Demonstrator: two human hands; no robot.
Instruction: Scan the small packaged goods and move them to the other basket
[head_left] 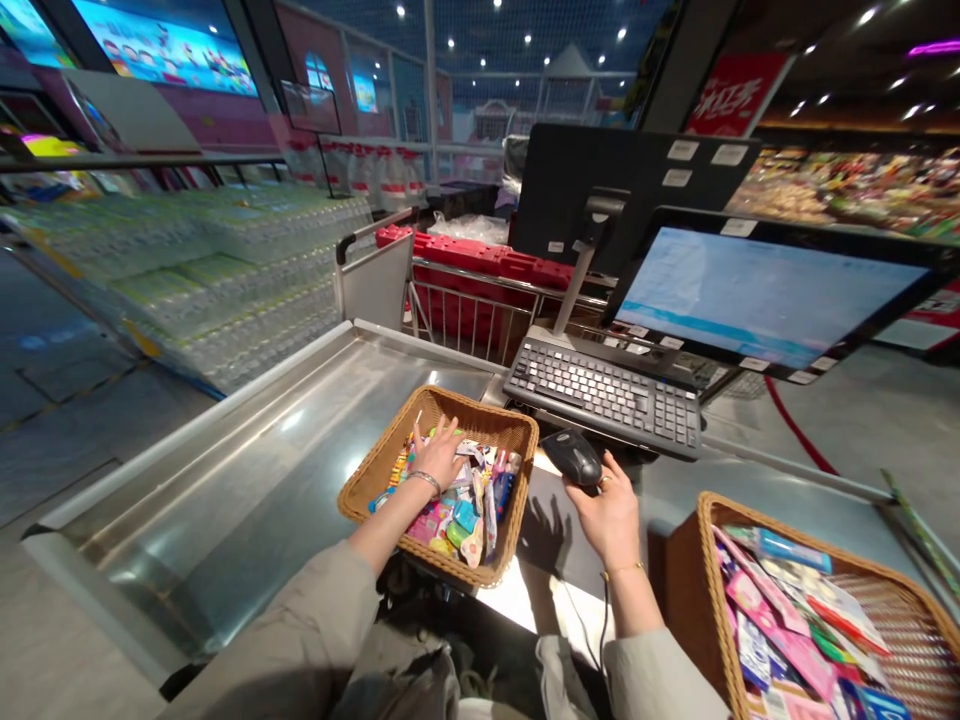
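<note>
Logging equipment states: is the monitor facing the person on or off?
On: the monitor glows pale blue, with a brighter band along its lower edge; content too blurred to read.

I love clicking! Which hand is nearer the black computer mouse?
Right. The right hand touches the black computer mouse; the left hand is apart, inside the brown wicker basket.

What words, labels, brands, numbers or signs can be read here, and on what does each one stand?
Nothing reads surely.
Red sign: white Chinese characters, blurred.
Stickers on black monitor back: too small.
Screen: blurred.
Keyboard keys: too small.
Packets in left basket and right basket: too small.
Mouse: no mark seen.
</note>
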